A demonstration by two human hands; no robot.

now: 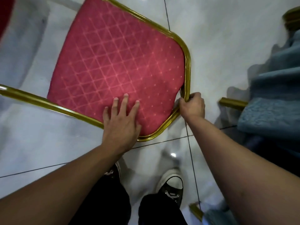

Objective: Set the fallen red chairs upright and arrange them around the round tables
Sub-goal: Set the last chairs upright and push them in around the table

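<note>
A red chair (116,67) with a diamond-patterned cushion and a gold metal frame (187,62) fills the upper middle of the head view, seen from above over the white tiled floor. My left hand (121,120) rests flat on the cushion's near edge with its fingers spread and straight. My right hand (192,105) grips the gold frame at the chair's right near corner, fingers curled round the tube. A gold frame bar (32,99) runs off toward the left edge.
A blue-grey draped cloth (272,98) hangs at the right, with gold chair legs (232,103) poking out beneath it. Another gold leg (196,211) lies near the bottom right. My black sneakers (170,184) stand on the white tiles just below the chair. A red shape (4,17) shows at the top left.
</note>
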